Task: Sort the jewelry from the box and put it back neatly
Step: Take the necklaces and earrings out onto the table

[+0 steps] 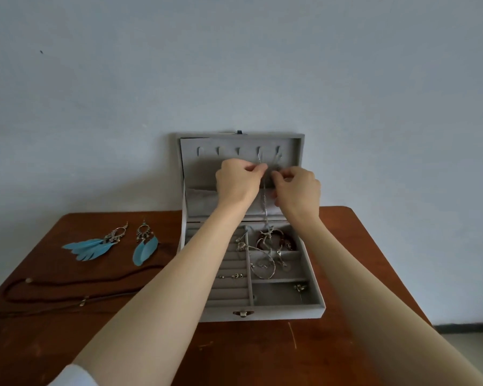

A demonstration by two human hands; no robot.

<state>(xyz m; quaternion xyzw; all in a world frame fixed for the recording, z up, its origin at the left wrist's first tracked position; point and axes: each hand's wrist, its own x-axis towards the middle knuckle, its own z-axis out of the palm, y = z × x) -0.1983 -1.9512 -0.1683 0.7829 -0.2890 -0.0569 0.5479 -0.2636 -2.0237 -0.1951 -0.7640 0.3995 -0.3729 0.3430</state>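
Left hand (236,181): pinching the silver chain (264,200) up by the lid hooks.
Right hand (297,190): pinching it too.
Chain: hangs from the lid into the jewelry box (315,295), counter's back edge.
Handling: light, limp, tangle-prone; grip near the clasp.

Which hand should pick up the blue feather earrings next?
Probably the left hand. The blue feather earrings lie on the table left of the jewelry box, on that arm's side. Both hands now pinch the silver chain; the right hand could hold it.
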